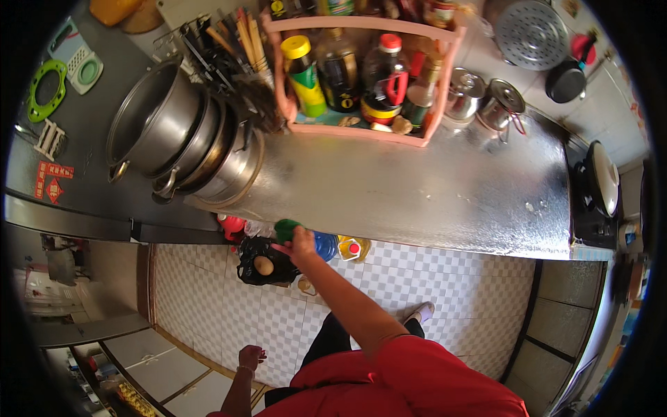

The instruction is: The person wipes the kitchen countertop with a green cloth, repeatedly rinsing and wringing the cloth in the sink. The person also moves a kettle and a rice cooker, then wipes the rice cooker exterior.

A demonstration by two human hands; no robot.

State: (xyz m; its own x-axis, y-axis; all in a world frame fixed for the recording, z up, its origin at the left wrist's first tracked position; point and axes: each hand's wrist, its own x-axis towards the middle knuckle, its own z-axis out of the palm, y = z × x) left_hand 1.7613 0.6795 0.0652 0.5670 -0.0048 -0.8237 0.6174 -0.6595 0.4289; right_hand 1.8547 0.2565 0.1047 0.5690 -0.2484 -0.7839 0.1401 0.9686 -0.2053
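Observation:
My right hand [301, 245] holds a green cloth or pad [287, 230] at the front edge of the metal countertop [365, 182]. To its left stand stacked steel pots [156, 114], close to that edge. My left hand [252, 356] hangs low over the tiled floor, its fingers curled; whether anything is inside them cannot be told. Below the right hand, on the floor, lies a black plastic bag [250, 279] with a round tan item [263, 266] on it. Beside the bag are a blue container [326, 246] and an oil bottle [359, 250] with a red cap.
A pink rack [359, 136] of sauce bottles stands at the counter's back, with lidded metal pots [465, 94] to its right. At the far right is a stove with a lidded pan [603, 178]. A red bottle [231, 226] is under the counter edge.

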